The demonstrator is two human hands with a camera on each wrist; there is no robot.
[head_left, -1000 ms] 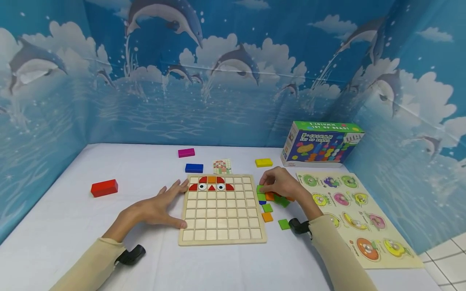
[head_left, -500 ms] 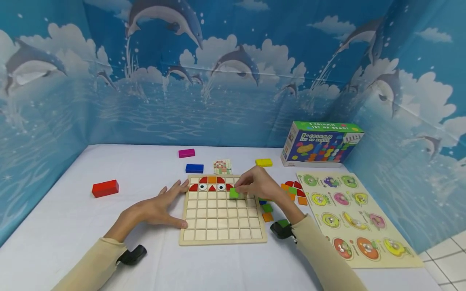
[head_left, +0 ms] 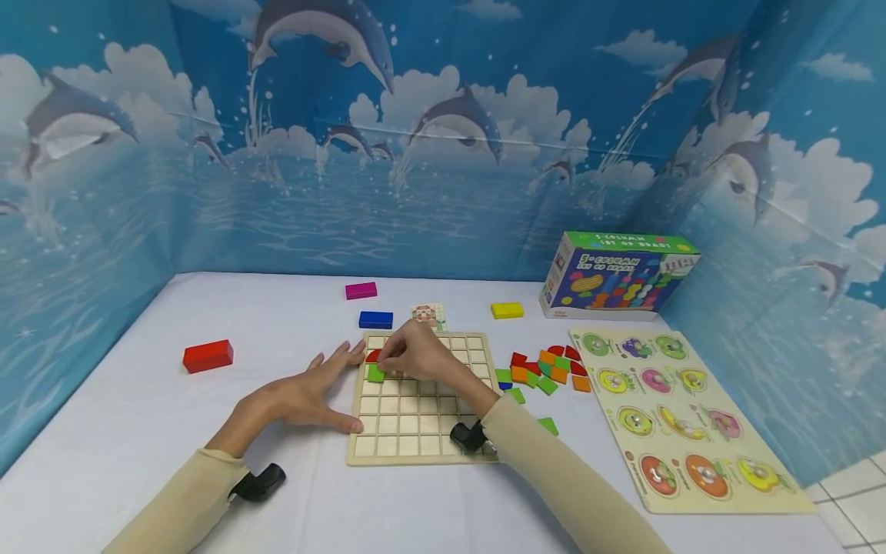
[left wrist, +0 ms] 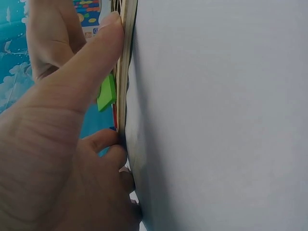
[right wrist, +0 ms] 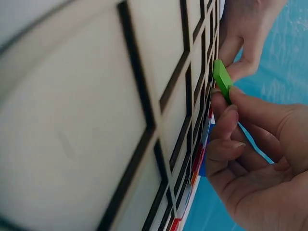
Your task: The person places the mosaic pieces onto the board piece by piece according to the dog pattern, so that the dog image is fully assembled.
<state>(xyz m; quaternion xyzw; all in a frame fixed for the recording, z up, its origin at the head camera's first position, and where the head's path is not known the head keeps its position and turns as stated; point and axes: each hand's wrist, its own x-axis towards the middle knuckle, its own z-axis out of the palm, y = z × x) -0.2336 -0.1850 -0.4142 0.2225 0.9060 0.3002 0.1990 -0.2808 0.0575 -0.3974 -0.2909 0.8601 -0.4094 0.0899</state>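
A wooden grid board [head_left: 388,445] lies flat on the white table. My left hand [head_left: 304,396], fingers spread, touches its left edge with the thumb low down and the fingertips near the top corner. Between thumb and fingers, my right hand [head_left: 418,354] pinches a green square tile [head_left: 375,374] over the board's upper left. The right wrist view shows this green tile [right wrist: 222,77] at the fingertips, tilted close to the grid. A red tile [head_left: 373,356] shows on the board just behind it; the right hand covers the others there.
Loose red, orange and green tiles [head_left: 548,385] lie right of the board. Behind it are a pattern card [head_left: 432,314] and blue [head_left: 376,320], magenta [head_left: 361,291] and yellow [head_left: 507,310] blocks. A red block [head_left: 208,357] lies left; a fruit puzzle [head_left: 681,492] and a box [head_left: 616,277] stand right.
My right hand has taken a green tile from the pile and carried it leftward across the board to its upper left. The left hand keeps its place at the board's edge.
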